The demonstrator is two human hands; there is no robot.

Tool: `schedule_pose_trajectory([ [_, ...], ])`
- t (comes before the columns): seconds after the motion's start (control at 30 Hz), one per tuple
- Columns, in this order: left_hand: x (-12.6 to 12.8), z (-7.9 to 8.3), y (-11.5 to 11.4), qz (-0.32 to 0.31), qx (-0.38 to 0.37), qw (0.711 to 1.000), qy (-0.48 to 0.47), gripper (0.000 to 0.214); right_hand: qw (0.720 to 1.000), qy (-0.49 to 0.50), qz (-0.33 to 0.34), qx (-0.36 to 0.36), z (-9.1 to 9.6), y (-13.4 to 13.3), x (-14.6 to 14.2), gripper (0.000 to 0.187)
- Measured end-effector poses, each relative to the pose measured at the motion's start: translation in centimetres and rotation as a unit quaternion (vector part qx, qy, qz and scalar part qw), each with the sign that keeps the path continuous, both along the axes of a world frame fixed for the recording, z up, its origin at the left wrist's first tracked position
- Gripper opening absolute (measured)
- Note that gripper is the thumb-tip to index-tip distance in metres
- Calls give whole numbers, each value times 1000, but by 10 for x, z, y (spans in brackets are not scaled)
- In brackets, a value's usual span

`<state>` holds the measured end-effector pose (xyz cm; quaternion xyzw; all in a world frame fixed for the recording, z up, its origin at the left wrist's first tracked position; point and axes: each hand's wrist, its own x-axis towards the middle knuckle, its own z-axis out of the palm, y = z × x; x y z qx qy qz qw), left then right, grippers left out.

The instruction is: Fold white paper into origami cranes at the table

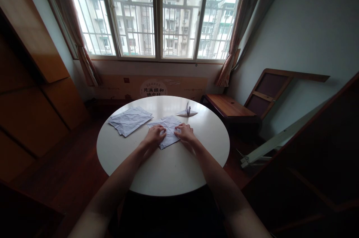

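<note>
A creased sheet of white paper lies on the round white table in front of me. My left hand rests on its left side with the fingers curled down onto it. On the paper's right edge, my right hand presses with bent fingers. Both hands pinch or hold the sheet flat; the fingertips are small in view. A folded paper crane stands farther back on the table, to the right. A stack of crumpled white sheets lies to the left of the hands.
A large barred window with curtains fills the far wall. A low wooden bench stands right of the table, with a framed board leaning on the wall. Wooden cabinets line the left side.
</note>
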<state>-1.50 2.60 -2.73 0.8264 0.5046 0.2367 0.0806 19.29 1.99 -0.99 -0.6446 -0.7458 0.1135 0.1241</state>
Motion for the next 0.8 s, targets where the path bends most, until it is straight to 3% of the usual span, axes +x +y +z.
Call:
schedule_pose_trajectory([
  [0.8, 1, 0, 1, 4, -4, 1000, 3, 26, 1000, -2, -3, 4, 1, -1, -1, 47],
])
